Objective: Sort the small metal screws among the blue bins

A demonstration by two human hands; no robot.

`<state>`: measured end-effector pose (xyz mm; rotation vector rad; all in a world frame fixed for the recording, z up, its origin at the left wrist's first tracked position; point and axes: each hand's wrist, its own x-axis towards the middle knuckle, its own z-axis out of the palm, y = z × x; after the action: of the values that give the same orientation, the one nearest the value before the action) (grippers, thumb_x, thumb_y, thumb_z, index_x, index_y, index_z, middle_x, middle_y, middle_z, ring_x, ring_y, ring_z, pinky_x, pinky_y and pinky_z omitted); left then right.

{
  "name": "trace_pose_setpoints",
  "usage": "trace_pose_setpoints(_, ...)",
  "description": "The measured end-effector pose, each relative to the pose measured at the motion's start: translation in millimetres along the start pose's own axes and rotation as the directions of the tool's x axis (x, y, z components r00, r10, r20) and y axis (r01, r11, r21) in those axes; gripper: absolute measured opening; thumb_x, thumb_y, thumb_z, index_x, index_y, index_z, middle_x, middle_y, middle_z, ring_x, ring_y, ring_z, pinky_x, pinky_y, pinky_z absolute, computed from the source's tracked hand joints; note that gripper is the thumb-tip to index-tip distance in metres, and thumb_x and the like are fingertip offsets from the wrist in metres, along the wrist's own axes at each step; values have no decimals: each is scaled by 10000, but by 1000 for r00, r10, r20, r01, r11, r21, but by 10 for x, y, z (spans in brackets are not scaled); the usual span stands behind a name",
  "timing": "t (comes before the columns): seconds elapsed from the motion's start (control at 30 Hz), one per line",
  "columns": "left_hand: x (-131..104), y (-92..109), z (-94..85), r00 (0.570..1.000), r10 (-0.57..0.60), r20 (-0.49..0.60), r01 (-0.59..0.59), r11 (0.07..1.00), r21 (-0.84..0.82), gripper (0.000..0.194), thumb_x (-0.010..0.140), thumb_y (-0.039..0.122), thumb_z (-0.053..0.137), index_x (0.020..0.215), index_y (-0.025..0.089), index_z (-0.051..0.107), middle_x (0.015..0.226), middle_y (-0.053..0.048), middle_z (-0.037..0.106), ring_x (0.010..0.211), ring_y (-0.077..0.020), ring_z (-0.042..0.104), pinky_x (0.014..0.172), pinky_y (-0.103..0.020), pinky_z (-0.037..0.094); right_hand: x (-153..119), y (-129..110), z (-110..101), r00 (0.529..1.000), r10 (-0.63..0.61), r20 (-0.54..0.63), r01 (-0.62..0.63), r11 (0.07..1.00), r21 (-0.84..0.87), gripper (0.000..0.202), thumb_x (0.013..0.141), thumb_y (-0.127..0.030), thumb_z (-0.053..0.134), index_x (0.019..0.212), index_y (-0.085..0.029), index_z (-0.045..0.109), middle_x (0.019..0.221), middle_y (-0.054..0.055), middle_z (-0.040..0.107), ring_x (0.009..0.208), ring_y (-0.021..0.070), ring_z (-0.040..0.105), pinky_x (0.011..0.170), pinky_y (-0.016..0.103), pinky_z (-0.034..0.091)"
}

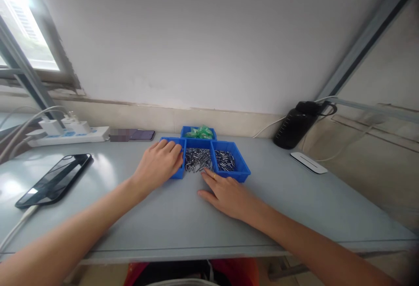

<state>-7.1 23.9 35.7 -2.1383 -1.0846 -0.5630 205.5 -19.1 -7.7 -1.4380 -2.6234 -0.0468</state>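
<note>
Three blue bins stand in a row with a pile of small metal pins (197,158) lying between the left and right ones. My left hand (161,159) is over the left blue bin (180,173), its fingers curled down; their tips and anything in them are hidden. My right hand (225,192) rests low at the front of the pile, fingers spread, fingertips at the nearest pins, a ring on one finger. More metal pins (225,160) lie in the right blue bin (240,172). The back blue bin (198,129) holds green plastic (203,132).
A phone (55,181) on a cable and a white power strip (75,136) are at the left, another phone (142,135) behind. A black bottle (296,124) and a flat white device (308,163) stand at the right. A wall closes the back of the grey table (183,225).
</note>
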Motion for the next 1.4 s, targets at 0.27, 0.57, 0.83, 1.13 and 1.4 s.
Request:
trace_pose_setpoints(0.27,-143,378,-81,930,278,239,-208,937,-280,240,901,283,342,774,166,508,645,-15,583,580,-149,576,497,-227,376,-28,-38,23,1000,7,24,-4,994,-110,561,902,-502,251,1296,-138,415,1345,160,414,963,301,596,745,420,478)
trace_pose_setpoints(0.57,-210,500,60,855,159,494,-23,962,-270,227,889,307,333,894,164,509,672,-71,637,577,-231,624,511,-288,444,-34,-79,-33,994,110,28,-106,987,-122,562,897,-514,256,1288,-147,421,1370,173,373,933,281,612,756,377,468)
trace_pose_setpoints(0.83,-199,501,71,844,159,512,-15,962,-273,245,891,321,321,923,169,511,686,-71,649,595,-249,632,517,-312,462,-51,-81,5,994,110,-5,-109,978,-176,556,896,-511,251,1276,-143,422,1346,168,409,867,291,630,702,410,483)
trace_pose_setpoints(1.13,-190,522,86,846,139,515,20,957,-290,261,885,315,324,1007,170,504,689,-86,649,607,-259,637,542,-333,466,-68,-132,-13,989,149,-8,-147,967,-208,534,904,-495,234,1219,-140,479,1288,184,470,859,287,628,681,388,479)
trace_pose_setpoints(1.4,-178,522,89,834,145,533,17,958,-287,270,888,316,307,996,180,513,698,-77,650,611,-257,636,546,-325,468,-81,-124,-25,987,160,-28,-162,962,-218,512,895,-505,271,1186,-148,494,1271,165,492,803,275,639,653,382,483)
